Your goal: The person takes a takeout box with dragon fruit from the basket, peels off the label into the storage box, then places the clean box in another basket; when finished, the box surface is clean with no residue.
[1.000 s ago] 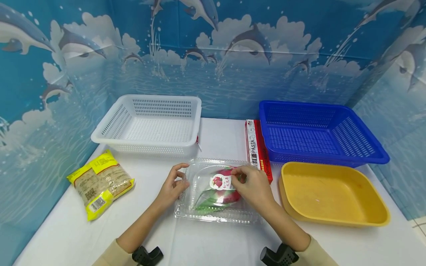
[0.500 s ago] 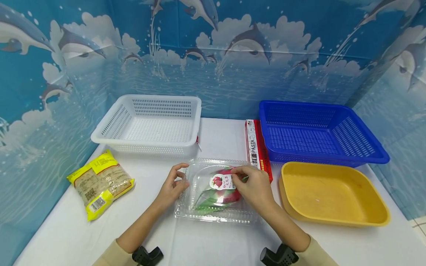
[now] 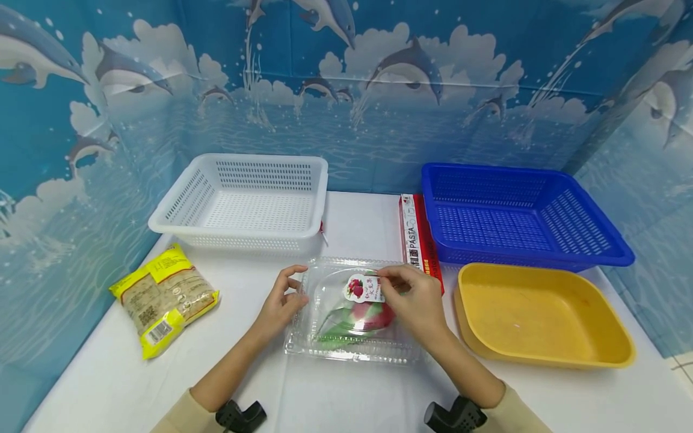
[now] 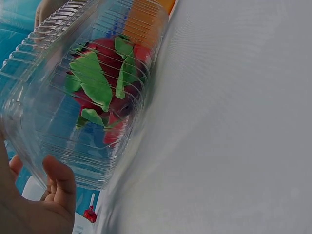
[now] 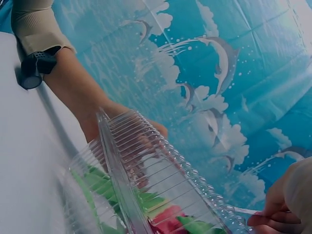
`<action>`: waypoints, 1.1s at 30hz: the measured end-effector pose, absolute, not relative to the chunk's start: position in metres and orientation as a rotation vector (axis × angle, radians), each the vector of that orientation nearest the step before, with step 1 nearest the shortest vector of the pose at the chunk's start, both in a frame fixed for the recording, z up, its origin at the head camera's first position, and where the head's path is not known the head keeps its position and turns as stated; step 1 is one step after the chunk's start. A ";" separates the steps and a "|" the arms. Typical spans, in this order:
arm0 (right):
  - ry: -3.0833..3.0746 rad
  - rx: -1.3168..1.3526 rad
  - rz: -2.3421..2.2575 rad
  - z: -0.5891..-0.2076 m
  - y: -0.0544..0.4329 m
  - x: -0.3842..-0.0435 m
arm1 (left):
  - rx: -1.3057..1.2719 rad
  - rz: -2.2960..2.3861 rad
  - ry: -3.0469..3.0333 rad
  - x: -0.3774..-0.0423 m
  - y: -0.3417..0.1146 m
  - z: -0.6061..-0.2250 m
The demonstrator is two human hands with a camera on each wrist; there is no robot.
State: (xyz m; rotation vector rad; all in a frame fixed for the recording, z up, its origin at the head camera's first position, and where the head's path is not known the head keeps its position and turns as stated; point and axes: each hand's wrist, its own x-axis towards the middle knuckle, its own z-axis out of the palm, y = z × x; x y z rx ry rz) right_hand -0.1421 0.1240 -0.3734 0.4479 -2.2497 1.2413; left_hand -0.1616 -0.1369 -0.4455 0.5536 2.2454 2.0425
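A clear plastic clamshell box (image 3: 325, 328) lies closed on the table with a red-and-green dragon fruit (image 3: 373, 319) inside. The fruit's green scales show through the ribbed wall in the left wrist view. My left hand (image 3: 281, 304) grips the box's left edge, thumb near and index finger at the far corner. Over the lid, my right hand (image 3: 417, 297) pinches the right end of a white sticker (image 3: 364, 288) printed with a dragon fruit picture and red characters. In the right wrist view, the sticker's thin edge (image 5: 243, 210) appears raised off the lid. My right fingertips partly cover its end.
Behind on the left stands a white basket (image 3: 238, 237), with a blue basket (image 3: 520, 258) behind on the right. A yellow tub (image 3: 541, 355) sits right of my right hand. A red pasta box (image 3: 419, 240) leans near the blue basket; a yellow bag of grain-like food (image 3: 168, 297) lies left.
My right hand has shifted the sticker slightly away from me and to the right over the lid, uncovering more of the fruit. My left hand and the box have stayed in place.
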 end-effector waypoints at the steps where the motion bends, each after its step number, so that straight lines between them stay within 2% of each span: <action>1: -2.269 0.430 1.257 -0.373 0.125 -0.142 | 0.555 2.042 2.246 -0.162 -0.137 -0.445; 12: -2.455 0.201 1.330 -0.362 0.141 -0.135 | 0.522 2.042 2.231 -0.161 -0.136 -0.443; 33: -2.399 0.074 1.448 -0.357 0.182 -0.122 | 0.518 2.034 2.235 -0.160 -0.136 -0.440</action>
